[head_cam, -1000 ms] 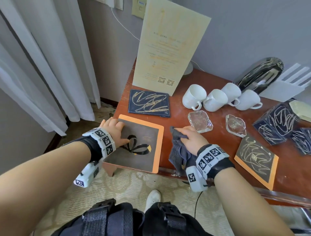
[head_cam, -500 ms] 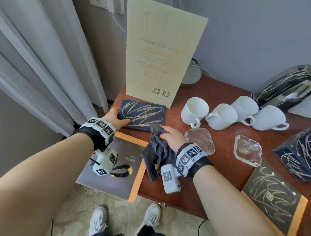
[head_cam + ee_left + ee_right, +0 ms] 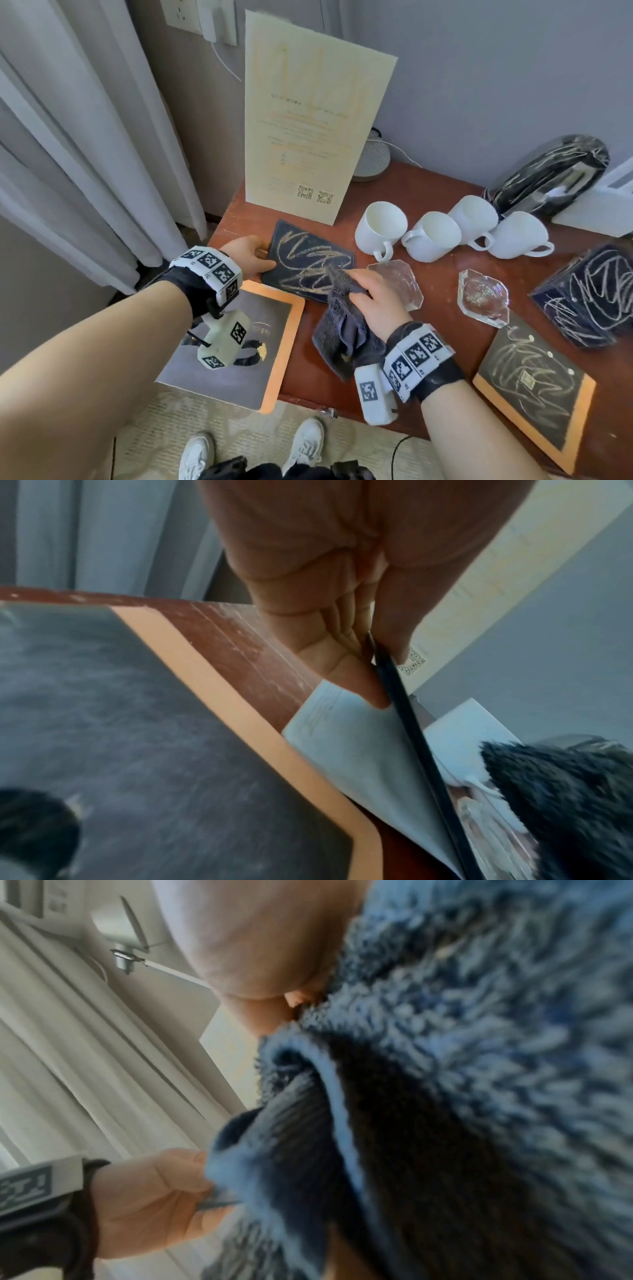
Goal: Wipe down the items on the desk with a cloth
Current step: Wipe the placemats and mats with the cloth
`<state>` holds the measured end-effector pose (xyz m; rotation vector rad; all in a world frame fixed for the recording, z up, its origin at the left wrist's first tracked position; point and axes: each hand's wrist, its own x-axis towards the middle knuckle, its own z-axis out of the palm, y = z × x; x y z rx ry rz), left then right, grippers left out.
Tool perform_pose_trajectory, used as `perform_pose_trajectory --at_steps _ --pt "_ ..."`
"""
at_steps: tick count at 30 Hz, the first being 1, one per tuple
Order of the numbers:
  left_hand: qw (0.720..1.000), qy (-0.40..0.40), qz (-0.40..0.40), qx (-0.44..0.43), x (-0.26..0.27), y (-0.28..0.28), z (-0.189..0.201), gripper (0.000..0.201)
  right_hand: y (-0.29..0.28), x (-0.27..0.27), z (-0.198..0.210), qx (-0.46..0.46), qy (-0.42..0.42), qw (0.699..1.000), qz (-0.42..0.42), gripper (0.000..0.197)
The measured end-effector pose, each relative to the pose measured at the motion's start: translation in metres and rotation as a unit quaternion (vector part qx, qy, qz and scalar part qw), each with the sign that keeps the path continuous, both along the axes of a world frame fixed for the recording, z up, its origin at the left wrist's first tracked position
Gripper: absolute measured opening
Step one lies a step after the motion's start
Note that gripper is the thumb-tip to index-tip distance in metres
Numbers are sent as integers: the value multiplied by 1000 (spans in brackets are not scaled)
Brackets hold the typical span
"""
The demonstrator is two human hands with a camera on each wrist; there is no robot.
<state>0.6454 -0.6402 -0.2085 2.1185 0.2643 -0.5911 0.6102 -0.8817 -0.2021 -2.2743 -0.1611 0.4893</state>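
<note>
A dark card with gold scribbles [image 3: 310, 260] is tilted up off the red-brown desk [image 3: 442, 329]. My left hand [image 3: 251, 255] pinches its left edge between thumb and fingers; the left wrist view shows the thin black card [image 3: 407, 723] edge-on with its pale underside lifted. My right hand [image 3: 375, 301] grips a dark blue-grey cloth [image 3: 342, 322] and presses a corner of it onto the card's right side. In the right wrist view the fluffy cloth [image 3: 462, 1069] fills most of the picture.
An orange-edged grey board [image 3: 239, 346] overhangs the desk's front left corner. Behind stands a tall cream sign [image 3: 311, 130]. Several white cups [image 3: 431, 236], two glass dishes [image 3: 483, 298], a second scribbled board [image 3: 534, 387] and dark boxes [image 3: 589, 294] lie to the right. Curtains [image 3: 85, 137] hang left.
My left hand left the orange-edged board and took hold of the dark scribbled card's left edge. My right hand carried the cloth forward onto that card.
</note>
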Motion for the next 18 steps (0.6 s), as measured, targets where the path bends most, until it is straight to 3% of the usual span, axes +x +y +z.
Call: perform_pose_trajectory --at_steps 7,11,14,16,18 --pt "998 17 -55 -35 -26 18 -9 31 -50 -61 17 -143 -10 988 -57 41" --pt "987 27 -15 -160 -32 15 4 12 -54 -92 22 -153 -56 978 -129 39" --pt "968 51 0 -247 -40 6 16 20 -60 -108 25 -145 -80 971 -172 38" --pt "968 57 -26 -241 -48 -2 17 21 -69 -112 25 -146 -82 970 -179 38" --pt "981 58 -92 -163 -55 -13 6 16 -82 -112 23 -160 -89 969 -167 38"
